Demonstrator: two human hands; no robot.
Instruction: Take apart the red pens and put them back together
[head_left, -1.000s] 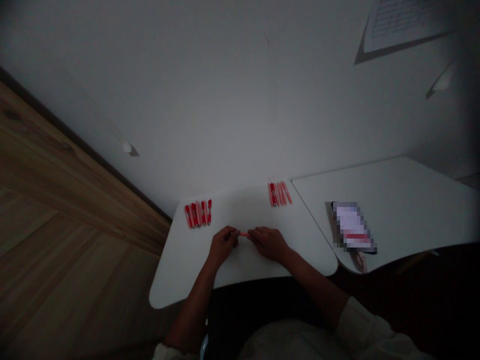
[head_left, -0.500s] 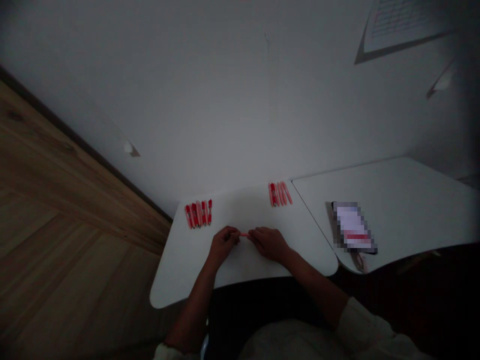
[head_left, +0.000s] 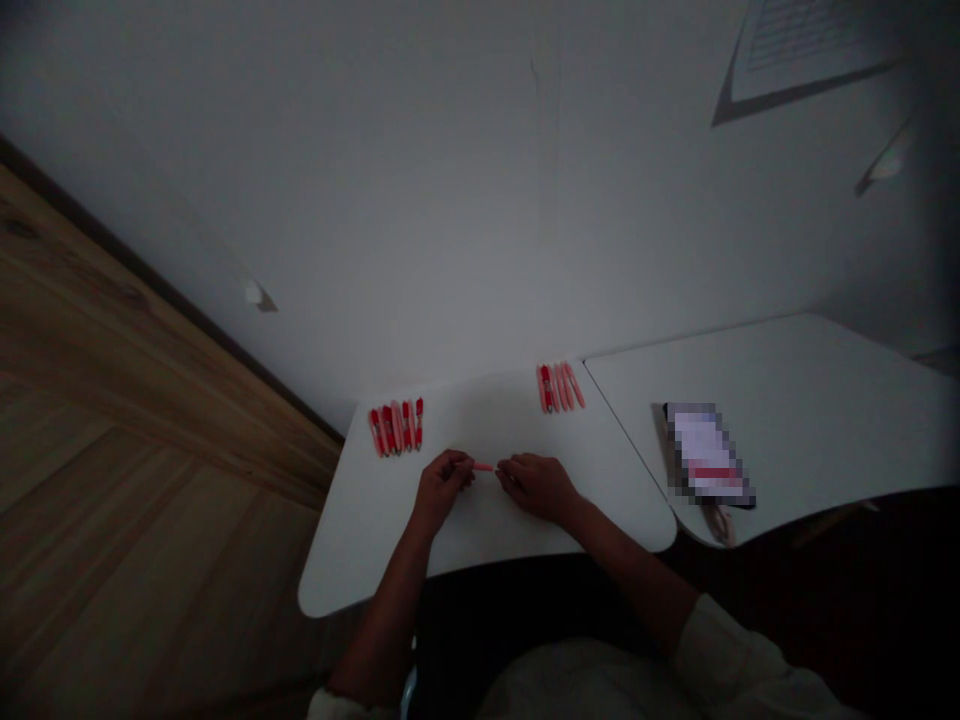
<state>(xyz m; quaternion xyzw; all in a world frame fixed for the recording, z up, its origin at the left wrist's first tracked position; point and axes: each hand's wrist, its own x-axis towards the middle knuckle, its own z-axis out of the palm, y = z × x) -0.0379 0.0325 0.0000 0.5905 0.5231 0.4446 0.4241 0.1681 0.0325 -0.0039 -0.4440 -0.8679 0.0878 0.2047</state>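
Note:
Both my hands rest on a white table [head_left: 360,540] and hold one small pink-red pen [head_left: 484,467] between them. My left hand [head_left: 441,488] is closed on its left end, and my right hand [head_left: 537,484] is closed on its right end. A row of several red pens [head_left: 395,427] lies at the table's far left. A smaller group of several pink and red pens [head_left: 559,387] lies at the far right edge.
A second white table [head_left: 810,400] adjoins on the right, bearing a dark flat object with a blurred face [head_left: 706,455]. A white wall rises behind the tables, and wooden flooring [head_left: 112,450] spreads to the left.
My hands have drawn very slightly apart, so a little more of the pen shows between them. Nothing else has moved.

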